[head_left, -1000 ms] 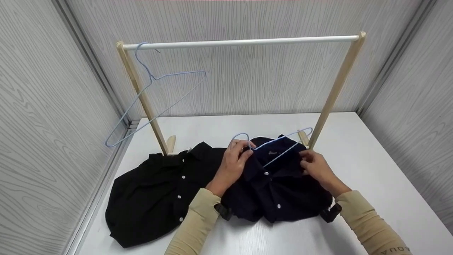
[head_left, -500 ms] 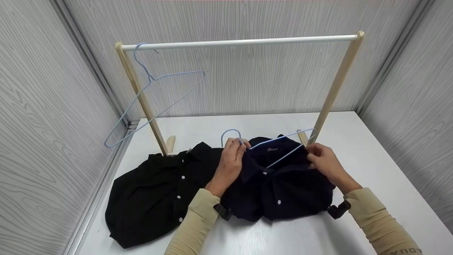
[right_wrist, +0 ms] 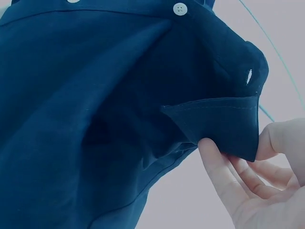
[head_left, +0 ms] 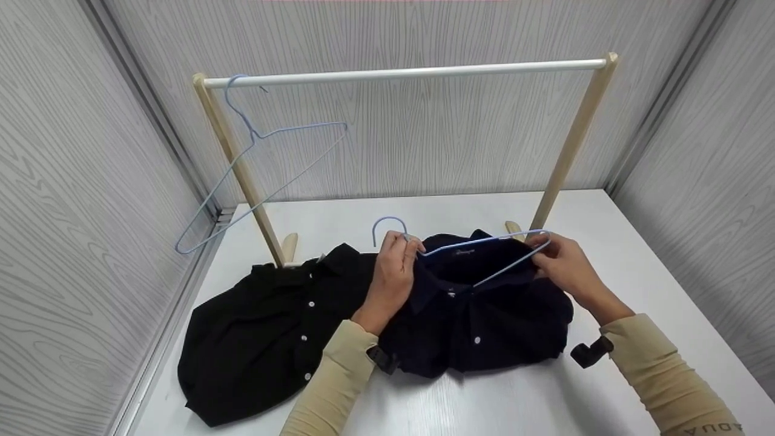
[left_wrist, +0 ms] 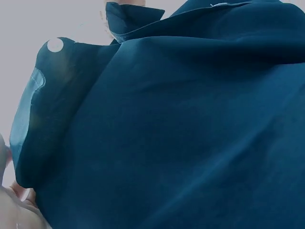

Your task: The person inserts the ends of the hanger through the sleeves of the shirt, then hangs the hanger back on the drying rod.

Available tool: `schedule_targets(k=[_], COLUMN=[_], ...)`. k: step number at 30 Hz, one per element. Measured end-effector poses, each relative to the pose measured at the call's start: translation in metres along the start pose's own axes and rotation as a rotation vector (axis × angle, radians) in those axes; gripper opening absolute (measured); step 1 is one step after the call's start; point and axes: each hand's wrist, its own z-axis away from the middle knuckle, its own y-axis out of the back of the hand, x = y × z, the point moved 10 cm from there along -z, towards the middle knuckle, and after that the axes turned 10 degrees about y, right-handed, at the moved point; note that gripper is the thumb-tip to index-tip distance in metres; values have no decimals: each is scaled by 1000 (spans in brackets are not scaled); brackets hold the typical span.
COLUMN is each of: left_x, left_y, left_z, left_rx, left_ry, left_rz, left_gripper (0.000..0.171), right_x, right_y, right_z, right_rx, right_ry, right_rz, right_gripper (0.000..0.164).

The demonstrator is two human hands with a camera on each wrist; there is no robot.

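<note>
Here, left hand (head_left: 392, 275): grasping the blue hanger (head_left: 466, 243) just below its hook
Right hand (head_left: 563, 266): pinching the navy shirt (head_left: 514, 324) by its collar
Shirt position: on the white table (head_left: 642, 290), beside the black shirt (head_left: 254, 339)
Hanger position: partly inside the neck opening

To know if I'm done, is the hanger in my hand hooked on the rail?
No, the hook of that hanger curves free above the left hand, apart from the rail.
</note>
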Motion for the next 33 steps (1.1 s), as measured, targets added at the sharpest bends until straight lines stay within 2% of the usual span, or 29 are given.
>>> schedule_targets(k=[5,11,17,26,33], left_x=[11,13,11,16,20], left_y=[3,6,4,-2,-9], left_z=[-2,-3,-3,-2,0], left_rx=[56,90,61,66,52], left_ry=[-53,-49,-12,-58,-97], left_rz=[-145,-199,-249,-372,-483], left_gripper=[32,30,29,27,27], right_x=[-10,-20,-28,-35,-37], right_y=[7,16,26,44,47], right_z=[-1,-1,-2,-4,-4], right_rx=[8,3,4,42,46], right_ry=[34,50,74,95,94], right_rz=[10,35,89,101,137], right_gripper=[31,26,25,24,24])
